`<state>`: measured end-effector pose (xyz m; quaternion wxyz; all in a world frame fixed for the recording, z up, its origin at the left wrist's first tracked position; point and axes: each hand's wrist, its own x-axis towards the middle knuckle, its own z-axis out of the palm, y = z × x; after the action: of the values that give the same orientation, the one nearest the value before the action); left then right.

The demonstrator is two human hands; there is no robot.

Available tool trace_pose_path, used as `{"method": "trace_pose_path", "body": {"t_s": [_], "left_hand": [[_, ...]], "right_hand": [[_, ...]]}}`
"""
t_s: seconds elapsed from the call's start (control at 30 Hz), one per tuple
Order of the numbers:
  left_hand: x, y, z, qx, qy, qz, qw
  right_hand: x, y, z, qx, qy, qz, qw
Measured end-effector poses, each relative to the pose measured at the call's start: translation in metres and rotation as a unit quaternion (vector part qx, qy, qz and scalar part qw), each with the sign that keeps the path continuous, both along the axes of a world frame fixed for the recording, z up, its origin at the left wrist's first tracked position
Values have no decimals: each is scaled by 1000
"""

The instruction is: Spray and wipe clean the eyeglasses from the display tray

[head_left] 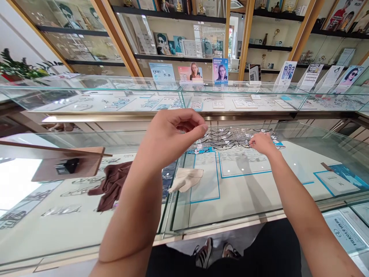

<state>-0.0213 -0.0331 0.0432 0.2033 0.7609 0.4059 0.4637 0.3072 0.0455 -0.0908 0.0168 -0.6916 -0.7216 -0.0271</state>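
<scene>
My right hand (263, 144) reaches inside the open glass display case (317, 154). Its fingers are pinched on a dark eyeglass frame (230, 146) at the near edge of a cluster of several frames (227, 135) at the back of the white tray floor. My left hand (170, 136) is raised above the case's left part with fingers curled and thumb against fingertips; what it holds, if anything, is too thin to see. A cream cloth (186, 179) lies on the tray below it.
A brown cloth (111, 184) lies in the neighbouring case at left, near a wooden panel (72, 163) carrying a small black device. A second glass counter (184, 96) with glasses and advert cards stands behind, shelves beyond. My shoes (215, 252) show below.
</scene>
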Motion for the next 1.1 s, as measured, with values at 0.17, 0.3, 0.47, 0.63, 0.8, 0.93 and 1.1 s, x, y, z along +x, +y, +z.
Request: {"method": "trace_pose_path", "body": {"t_s": [0.17, 0.3, 0.47, 0.63, 0.8, 0.93, 1.1], "left_hand": [[2, -2, 2, -5, 10, -6, 1000], [2, -3, 3, -4, 22, -15, 1000], [1, -1, -1, -2, 33, -20, 999], [0, 0, -2, 7, 19, -22, 1000], [0, 0, -2, 9, 17, -26, 999], [0, -1, -2, 7, 15, -26, 1000], [1, -2, -3, 6, 13, -32, 999]], "right_hand": [[-5, 1, -4, -14, -11, 0, 1000], [-8, 1, -5, -24, -8, -1, 1000], [-7, 1, -5, -29, 2, 0, 1000], [-3, -1, -2, -5, 20, 3, 1000], [-1, 2, -9, -17, 33, 26, 999], [-2, 5, -15, -31, 39, 33, 998], [-3, 7, -19, -39, 47, 32, 998]]}}
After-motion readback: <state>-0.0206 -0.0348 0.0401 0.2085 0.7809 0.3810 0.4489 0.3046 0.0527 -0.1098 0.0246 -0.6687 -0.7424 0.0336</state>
